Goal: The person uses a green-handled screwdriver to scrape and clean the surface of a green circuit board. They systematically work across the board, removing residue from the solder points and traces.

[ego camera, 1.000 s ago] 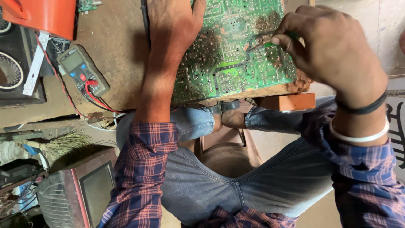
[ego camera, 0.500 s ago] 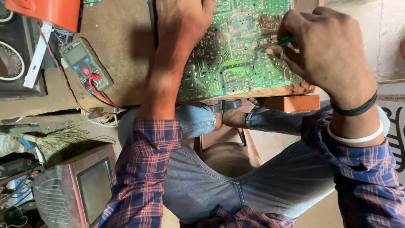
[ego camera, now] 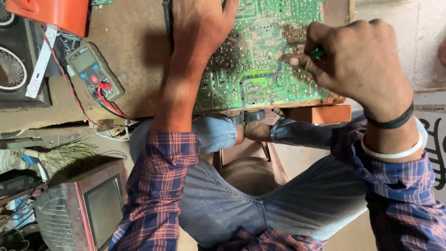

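**Head view: both hands on the green board, tool tip moved up**

Head camera looks down at a brown worktop (ego camera: 134,56). At the far left lie an orange case (ego camera: 51,14) and a grey meter (ego camera: 93,69) with red and black wires; an old small screen (ego camera: 100,209) stands lower on the floor. The left hand (ego camera: 200,28) presses flat on the green circuit board (ego camera: 260,69), its grip open, fingers spread. The right hand (ego camera: 362,65) is closed around a thin green tool (ego camera: 316,54), and since a second ago this hand has come a little higher, so the tip now touches the darker, burnt-looking patch of the board. The board sits on the worktop edge, above the knees. The left forearm covers part of the board.
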